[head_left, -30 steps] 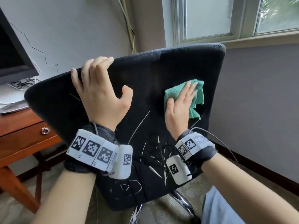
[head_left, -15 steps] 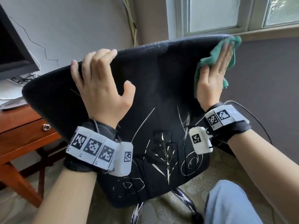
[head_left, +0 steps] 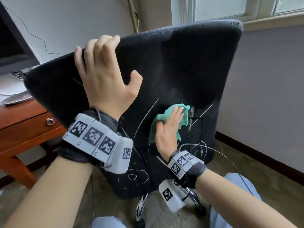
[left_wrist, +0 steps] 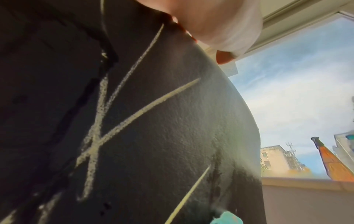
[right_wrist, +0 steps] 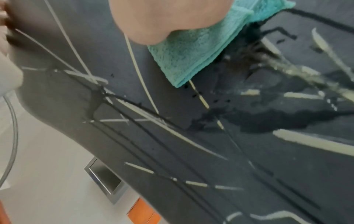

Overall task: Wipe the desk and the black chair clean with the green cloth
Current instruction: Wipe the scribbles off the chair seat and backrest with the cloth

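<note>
Head view shows the black chair (head_left: 189, 66) filling most of the frame, its padded panel tilted toward the camera and streaked with pale scratch-like marks (head_left: 144, 116) across its lower half. The wooden tabletop (head_left: 21, 112) stands at the left, partly behind the chair, with a drawer knob (head_left: 49, 121) on its front and the base of a monitor (head_left: 9, 38) on top. The left hand (head_left: 105, 74) braces the chair's upper edge: its fingers are hooked over the rim and the thumb is spread against the panel, so this grip is closed on the chair. The right hand (head_left: 167, 130) lies flat on the green cloth (head_left: 166, 122), fingers straight and relaxed, pressing it against the middle of the panel just among the pale marks. In the right wrist view the folded cloth (right_wrist: 193, 50) sits under the palm, touching the dark surface, with white lines running out from beneath it.
</note>
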